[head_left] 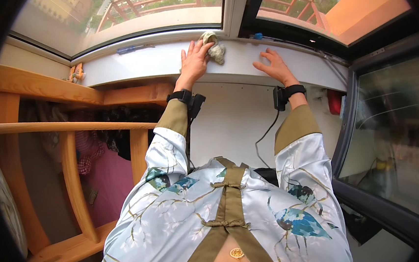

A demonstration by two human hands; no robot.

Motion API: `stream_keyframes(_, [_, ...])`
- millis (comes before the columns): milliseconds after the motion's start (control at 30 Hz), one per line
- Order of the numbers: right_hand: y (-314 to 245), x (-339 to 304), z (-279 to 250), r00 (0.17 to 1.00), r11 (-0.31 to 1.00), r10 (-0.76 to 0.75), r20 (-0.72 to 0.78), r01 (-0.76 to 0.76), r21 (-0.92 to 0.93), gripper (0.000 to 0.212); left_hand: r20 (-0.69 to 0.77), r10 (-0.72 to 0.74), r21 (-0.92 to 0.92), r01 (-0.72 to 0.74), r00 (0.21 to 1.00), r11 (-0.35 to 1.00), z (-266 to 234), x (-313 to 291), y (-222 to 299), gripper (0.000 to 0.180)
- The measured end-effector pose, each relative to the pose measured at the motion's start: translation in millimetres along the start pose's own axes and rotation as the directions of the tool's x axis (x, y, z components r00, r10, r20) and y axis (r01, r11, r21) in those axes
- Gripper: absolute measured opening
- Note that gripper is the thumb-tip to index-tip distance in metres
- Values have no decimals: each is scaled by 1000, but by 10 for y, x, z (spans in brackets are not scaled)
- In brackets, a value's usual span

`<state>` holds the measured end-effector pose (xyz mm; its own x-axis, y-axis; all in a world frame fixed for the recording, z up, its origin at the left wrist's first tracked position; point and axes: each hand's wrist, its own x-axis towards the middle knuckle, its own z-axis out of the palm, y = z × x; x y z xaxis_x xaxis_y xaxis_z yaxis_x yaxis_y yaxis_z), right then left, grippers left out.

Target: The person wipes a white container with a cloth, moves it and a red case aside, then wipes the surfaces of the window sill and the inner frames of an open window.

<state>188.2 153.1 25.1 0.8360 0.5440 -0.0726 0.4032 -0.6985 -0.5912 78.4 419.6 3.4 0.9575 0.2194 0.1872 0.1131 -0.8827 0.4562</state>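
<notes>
My left hand [194, 61] lies on the white windowsill [161, 60], its fingers reaching toward the window frame. A crumpled, pale grey-green cloth [216, 52] is bunched at its thumb side, caught against the thumb and forefinger; part of the grip is hidden. Farther right, my right hand [276, 69] is open over the sill near its front edge, fingers apart and nothing in it. I cannot tell whether its fingertips touch the surface. Black devices are strapped to both wrists.
A blue-handled slim tool [133, 49] lies on the sill at left. A small blue object [258, 36] sits by the frame. The dark-framed window sash [391, 130] stands swung inward at right. A wooden bed frame [67, 127] fills the left side. Below the sill hangs a cable [257, 145].
</notes>
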Motion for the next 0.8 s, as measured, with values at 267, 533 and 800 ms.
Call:
stream_keyframes(267, [558,-71,-472,827,280,562,14,-206,938,60,1,-55,17,55,999,998,-21,12,12,44])
stream_keyframes(533, [428,-110,-228,869,538,463,-171,-122,834,67,-32,-96,49,97,995,994,-8,12,-10,44])
stream_keyframes(800, [432,-21,-260,864,456,493,-104,-155,877,62,-34,-84,45,85,996,995,3,28,-20,46])
